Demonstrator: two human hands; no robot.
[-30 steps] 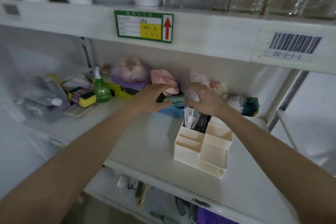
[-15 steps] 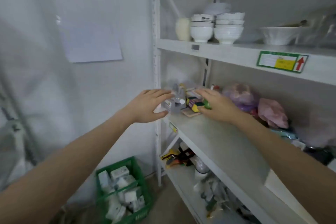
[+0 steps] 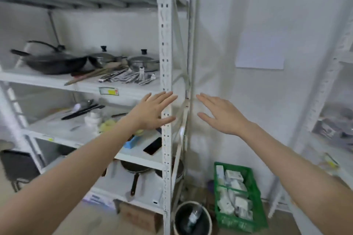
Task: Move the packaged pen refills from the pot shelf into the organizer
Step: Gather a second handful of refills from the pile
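Observation:
Several packaged pen refills lie fanned out on the white pot shelf, in front of a black wok and two lidded steel pots. My left hand is held out with straight fingers, empty, below that shelf and in front of the rack's upright post. My right hand is also flat and empty, out in front of the white wall. The organizer is out of view.
Wooden utensils lie next to the refills. The shelf below holds black utensils, a blue box and a phone. A frying pan sits lower down. On the floor stand a bin and a green crate.
The view has swung left from the shelf with the organizer to the rack with the pots. Both hands left that shelf and are now stretched out flat and empty.

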